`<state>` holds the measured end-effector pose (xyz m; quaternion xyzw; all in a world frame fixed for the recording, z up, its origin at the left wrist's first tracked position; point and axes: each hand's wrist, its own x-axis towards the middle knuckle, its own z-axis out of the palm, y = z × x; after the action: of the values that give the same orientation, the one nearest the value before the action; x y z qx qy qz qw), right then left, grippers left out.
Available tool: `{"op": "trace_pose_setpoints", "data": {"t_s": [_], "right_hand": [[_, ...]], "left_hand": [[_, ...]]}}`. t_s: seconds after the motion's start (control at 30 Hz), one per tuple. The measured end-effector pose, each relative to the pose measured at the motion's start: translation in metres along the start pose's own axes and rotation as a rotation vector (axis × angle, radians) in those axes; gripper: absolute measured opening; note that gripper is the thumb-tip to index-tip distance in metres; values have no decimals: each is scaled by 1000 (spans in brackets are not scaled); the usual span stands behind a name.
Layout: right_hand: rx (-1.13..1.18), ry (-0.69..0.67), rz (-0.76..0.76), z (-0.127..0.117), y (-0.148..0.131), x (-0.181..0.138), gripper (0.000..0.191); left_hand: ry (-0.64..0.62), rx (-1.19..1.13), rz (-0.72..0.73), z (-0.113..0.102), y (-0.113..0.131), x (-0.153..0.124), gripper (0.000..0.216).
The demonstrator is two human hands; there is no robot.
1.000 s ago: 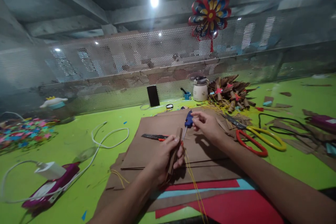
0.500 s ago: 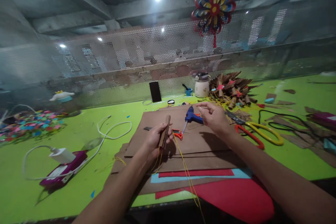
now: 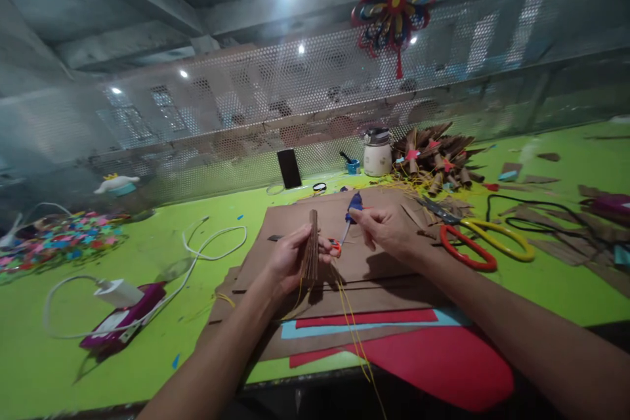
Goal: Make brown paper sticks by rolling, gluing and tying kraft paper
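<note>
My left hand [image 3: 290,256] is closed around a pleated strip of brown paper [image 3: 312,246], held upright over the stacked brown sheets. Yellow string [image 3: 348,305] hangs down below it. My right hand [image 3: 381,230] is just to the right, thumb and forefinger pinched together; what they hold, if anything, is too small to make out. Directly behind those fingertips lies a blue glue gun [image 3: 355,202], its handle mostly covered by the hand. A utility knife with an orange end [image 3: 336,247] rests on the brown sheets [image 3: 275,279], partly hidden by my left fingers.
Scissors with red and yellow handles [image 3: 502,243] lie at right. Behind them are a heap of folded brown paper pieces [image 3: 438,157] and a white jar [image 3: 378,159]. A purple power strip [image 3: 123,321] with a white cable and colourful paper bits [image 3: 63,236] occupy the left.
My right hand has moved left and down, now in front of the glue gun's handle. My left hand has turned the pleated paper so its folded edges show.
</note>
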<state>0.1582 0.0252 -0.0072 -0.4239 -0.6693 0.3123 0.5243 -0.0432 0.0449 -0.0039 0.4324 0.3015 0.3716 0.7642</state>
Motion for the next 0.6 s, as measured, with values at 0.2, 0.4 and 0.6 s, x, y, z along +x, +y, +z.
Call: {"op": "trace_pose_setpoints", "data": {"t_s": [0.2,0.4,0.6], "right_hand": [[-279,19,-249,3,4,2,20],[-787,-226,-364,8,3,-8,27],[-623,-411,-645,25,-28,-32,26]], "left_hand": [[-39,-21,57,7,-1,-3,23],[7,52,134,4,-2,-2,21],[55,128,95,21,0,-12,28]]}}
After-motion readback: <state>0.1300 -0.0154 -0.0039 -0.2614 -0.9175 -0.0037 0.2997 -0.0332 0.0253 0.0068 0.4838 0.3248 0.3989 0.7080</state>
